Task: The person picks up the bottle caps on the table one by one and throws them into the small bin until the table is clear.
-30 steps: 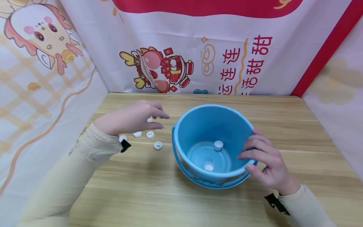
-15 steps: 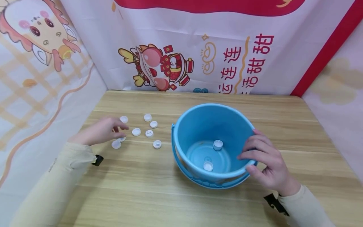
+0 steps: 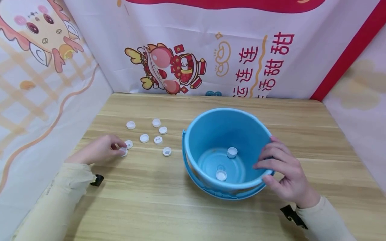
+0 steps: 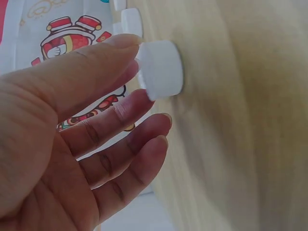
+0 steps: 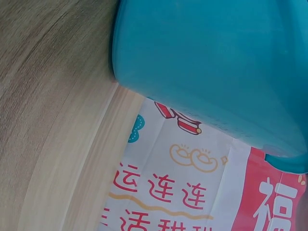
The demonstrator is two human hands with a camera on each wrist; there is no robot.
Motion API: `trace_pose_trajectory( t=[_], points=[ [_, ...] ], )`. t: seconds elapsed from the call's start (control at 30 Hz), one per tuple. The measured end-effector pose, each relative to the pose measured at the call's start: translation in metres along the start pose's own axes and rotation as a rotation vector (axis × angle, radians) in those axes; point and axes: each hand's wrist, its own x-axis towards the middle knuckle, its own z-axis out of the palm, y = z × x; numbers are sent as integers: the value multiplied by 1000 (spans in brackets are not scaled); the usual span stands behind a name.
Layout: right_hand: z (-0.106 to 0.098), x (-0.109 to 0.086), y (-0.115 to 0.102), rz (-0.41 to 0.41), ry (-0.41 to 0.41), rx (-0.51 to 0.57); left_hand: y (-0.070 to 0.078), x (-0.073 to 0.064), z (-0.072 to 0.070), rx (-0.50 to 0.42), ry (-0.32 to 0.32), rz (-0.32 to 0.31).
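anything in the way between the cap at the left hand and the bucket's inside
Yes, straight along the table: another cap, then the bucket wall, stand between the white cap at the left hand and the inside. Above, nothing visible does.

Wood-grain table (image 3: 169,214): spans 6 o'clock. White backdrop cloth (image 3: 193,30): hangs at 12 o'clock; bears cartoon dragon (image 3: 169,70) at 11, red lettering (image 3: 281,45) between 1 and 2. Red stripe (image 3: 349,50): runs diagonally at 2. Left cloth (image 3: 45,100): orange check, cartoon face (image 3: 33,23) at 10. Right cloth (image 3: 368,124): pale, faint tan flower (image 3: 359,87), 3 o'clock.
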Motion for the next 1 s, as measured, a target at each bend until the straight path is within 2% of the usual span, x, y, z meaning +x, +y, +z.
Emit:
trace_pose_trajectory(
  t=[0.1,0.27,0.63,1.0],
  points=[
    [0,0,0,5,0,0,1,-2,3,22,1,-14],
    [1,-1,0,8,0,-3,3,-4,7,27,11,3],
    [2,3,-2,-12,30,8,16,-3,18,155,111,72],
    [3,1,-1,0,33,13,21,-7,18,156,135,72]
  ],
)
